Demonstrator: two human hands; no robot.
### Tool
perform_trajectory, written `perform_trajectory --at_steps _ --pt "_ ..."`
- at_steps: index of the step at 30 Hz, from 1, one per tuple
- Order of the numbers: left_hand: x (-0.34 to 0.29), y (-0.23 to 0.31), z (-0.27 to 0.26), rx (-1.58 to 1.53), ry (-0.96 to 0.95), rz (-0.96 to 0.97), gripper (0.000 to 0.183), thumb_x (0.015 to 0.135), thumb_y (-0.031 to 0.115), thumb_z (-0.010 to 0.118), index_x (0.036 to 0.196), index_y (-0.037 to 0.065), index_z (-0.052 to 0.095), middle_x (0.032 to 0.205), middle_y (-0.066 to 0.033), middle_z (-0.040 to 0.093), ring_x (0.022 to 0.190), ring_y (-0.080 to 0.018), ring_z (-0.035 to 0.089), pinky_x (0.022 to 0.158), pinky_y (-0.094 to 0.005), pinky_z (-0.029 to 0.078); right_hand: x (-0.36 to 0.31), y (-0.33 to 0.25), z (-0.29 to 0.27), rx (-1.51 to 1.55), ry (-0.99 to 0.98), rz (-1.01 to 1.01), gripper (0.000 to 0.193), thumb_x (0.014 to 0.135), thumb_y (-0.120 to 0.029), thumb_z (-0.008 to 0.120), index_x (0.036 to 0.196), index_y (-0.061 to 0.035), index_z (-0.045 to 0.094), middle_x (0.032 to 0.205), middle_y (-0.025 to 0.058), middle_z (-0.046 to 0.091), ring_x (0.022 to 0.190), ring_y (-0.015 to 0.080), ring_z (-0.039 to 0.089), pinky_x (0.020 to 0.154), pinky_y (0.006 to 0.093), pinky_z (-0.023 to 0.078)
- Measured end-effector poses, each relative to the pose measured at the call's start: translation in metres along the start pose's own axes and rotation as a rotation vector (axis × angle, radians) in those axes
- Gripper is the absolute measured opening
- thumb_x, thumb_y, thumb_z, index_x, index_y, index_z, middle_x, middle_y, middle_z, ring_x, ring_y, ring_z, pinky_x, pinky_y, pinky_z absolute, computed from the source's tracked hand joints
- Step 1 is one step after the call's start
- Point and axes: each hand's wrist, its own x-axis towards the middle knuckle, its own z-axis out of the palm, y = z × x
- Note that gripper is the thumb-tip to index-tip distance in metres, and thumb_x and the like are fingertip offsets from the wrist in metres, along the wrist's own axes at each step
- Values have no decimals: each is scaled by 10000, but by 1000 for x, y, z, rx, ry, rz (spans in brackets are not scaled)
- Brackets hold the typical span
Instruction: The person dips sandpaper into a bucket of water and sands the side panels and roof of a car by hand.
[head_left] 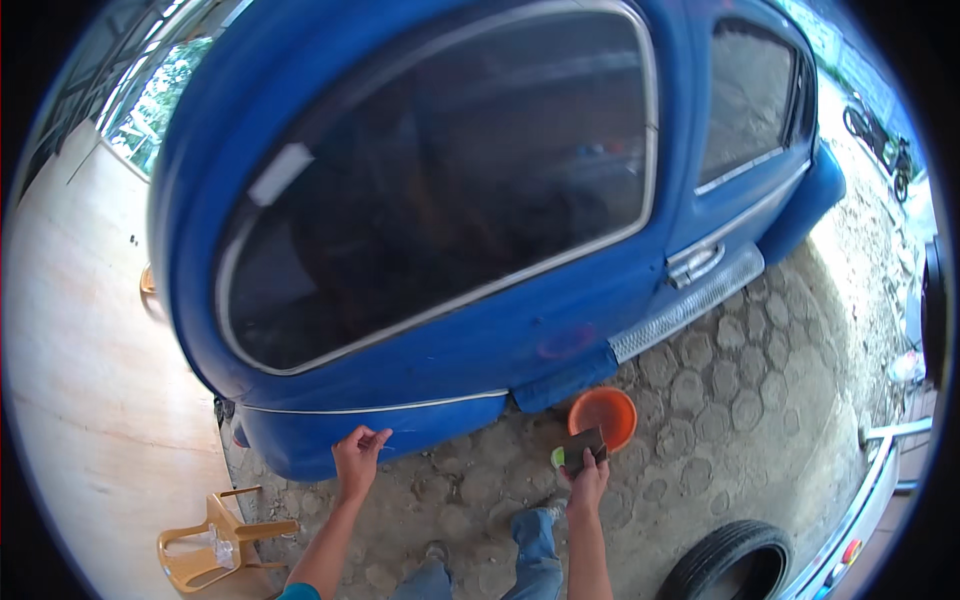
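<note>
Over the lower rear fender of a blue car (560,300), my left hand (357,462) is raised with thumb and fingertips pinched together. Anything between those fingers is too small to make out. My right hand (590,482) grips a dark, flat, folded piece of sandpaper (583,450), held up in front of an orange basin (618,408). The basin stands on the ground close to the car's side, partly hidden by the sandpaper. Beside it shows a small light green thing (558,457), also partly covered. Neither hand touches the car.
Behind my left forearm stands a tan plastic chair (215,535) with a clear plastic item on its seat. A black tyre (725,560) lies at lower right. Hexagonal pavers (690,390) cover the ground; a pale panel (100,330) rises at left. A motorcycle (880,140) is parked far right.
</note>
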Motion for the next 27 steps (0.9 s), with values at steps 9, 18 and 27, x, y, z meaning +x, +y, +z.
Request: perform_trajectory --at_steps 9,18,27 --pt "143 83 -185 635 564 862 303 888 203 675 1185 140 673 1277 -134 560 1181 -336 534 999 -483 424 -129 -129 279 -299 -9 -1377 450 964 33 483 1412 -8 477 1386 184 526 1292 344 495 1074 402 397" --pt "225 79 -192 687 565 1149 468 959 334 498 1390 161 556 1488 -145 452 1383 -364 415 1133 -541 330 -202 -64 434 -507 -102 -1793 606 846 58 505 1442 82 396 1524 285 344 1436 424 315 1123 541 337" --pt "219 76 -190 633 567 1139 467 949 283 453 1376 140 575 1484 -112 473 1393 -351 417 1136 -532 331 -205 -103 448 -455 125 -1795 607 870 35 512 1452 104 358 1537 309 297 1431 459 290 1139 521 329"
